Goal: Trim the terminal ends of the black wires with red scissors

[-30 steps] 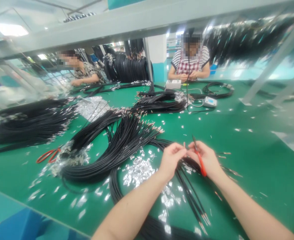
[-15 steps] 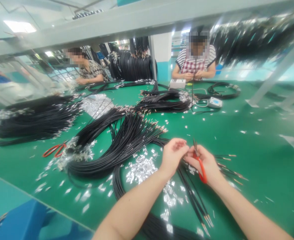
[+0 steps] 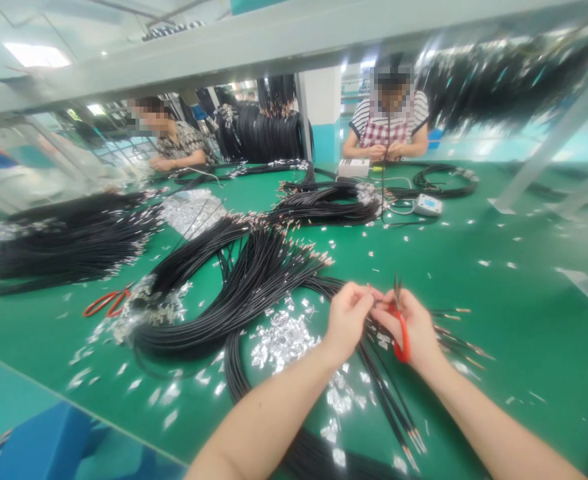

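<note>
My left hand (image 3: 348,319) is closed in a pinch on the end of a black cable, of which only a small tip shows between the fingers. Close against it, my right hand (image 3: 417,327) holds red-handled scissors (image 3: 402,339) in its palm, blades pointing up and away. Its thumb and fingertips meet near the left fingertips at the cable; the exact grip there is hidden. Beneath both hands, black cables (image 3: 387,387) with stripped ends run across the green table. Small silver foil pieces (image 3: 285,340) lie in a heap left of my left forearm.
A large bundle of black cables (image 3: 224,307) curves across the table's middle, another pile (image 3: 74,240) at left. A second pair of red-handled scissors (image 3: 108,302) lies near the left edge. Two people sit across the table. A small white device (image 3: 428,205) stands toward the back.
My fingertips have drawn slightly closer together around the cable end. The scissors in my right hand have tilted a little more upright. Cable bundles on the table stay put.
</note>
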`<state>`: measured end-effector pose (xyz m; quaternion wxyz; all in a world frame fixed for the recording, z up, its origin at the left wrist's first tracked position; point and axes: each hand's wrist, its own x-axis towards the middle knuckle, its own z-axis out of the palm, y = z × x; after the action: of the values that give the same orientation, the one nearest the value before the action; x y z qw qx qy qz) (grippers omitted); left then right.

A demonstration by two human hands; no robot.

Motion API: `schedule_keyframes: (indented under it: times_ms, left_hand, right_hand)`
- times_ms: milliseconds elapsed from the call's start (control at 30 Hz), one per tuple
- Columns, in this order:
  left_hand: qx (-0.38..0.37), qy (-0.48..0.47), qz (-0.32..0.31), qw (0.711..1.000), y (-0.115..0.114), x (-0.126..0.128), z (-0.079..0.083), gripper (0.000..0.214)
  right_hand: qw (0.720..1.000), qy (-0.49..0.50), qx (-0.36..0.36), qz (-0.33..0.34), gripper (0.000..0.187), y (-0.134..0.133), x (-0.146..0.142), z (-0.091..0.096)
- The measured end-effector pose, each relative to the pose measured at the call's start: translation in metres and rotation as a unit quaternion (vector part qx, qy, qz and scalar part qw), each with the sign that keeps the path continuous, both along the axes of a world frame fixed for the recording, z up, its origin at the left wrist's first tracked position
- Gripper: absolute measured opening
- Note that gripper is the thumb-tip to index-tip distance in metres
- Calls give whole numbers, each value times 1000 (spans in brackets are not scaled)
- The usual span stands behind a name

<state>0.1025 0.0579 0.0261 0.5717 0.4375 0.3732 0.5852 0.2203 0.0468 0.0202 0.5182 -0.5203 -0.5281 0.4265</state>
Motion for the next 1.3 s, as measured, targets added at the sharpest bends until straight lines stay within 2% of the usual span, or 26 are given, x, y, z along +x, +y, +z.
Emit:
schedule_keyframes:
  times_ms: [133,300,433,567,800,1100,1300]
  left_hand:
    - [-40,-66,-29,997,1,0,4,9]
    - [-84,-163,-72,980,5,-5,14,13]
    - [-110,-161,-95,976,7,-8,16,14]
    - [-118,-142,-89,979,7,-9,16,13]
    - [-97,-116,-68,986,7,-9,17,10]
    - [-74,-74,-67,992,5,-8,11,10]
    - [-68,-68,-55,994,6,-9,12,12]
  right_hand:
    - [1000,-9,-12,23,37,1,2,6]
    - [989,-86,-42,109,21,1,16,28]
    - [963,-111,-113,217,24,-3,24,41]
    - [949,-133,-145,248,36,-7,22,48]
    - [931,-106,-199,289,41,-3,28,43]
    - [937,-38,-152,312,43,-4,28,38]
    - [939,21,-138,315,44,-3,25,24]
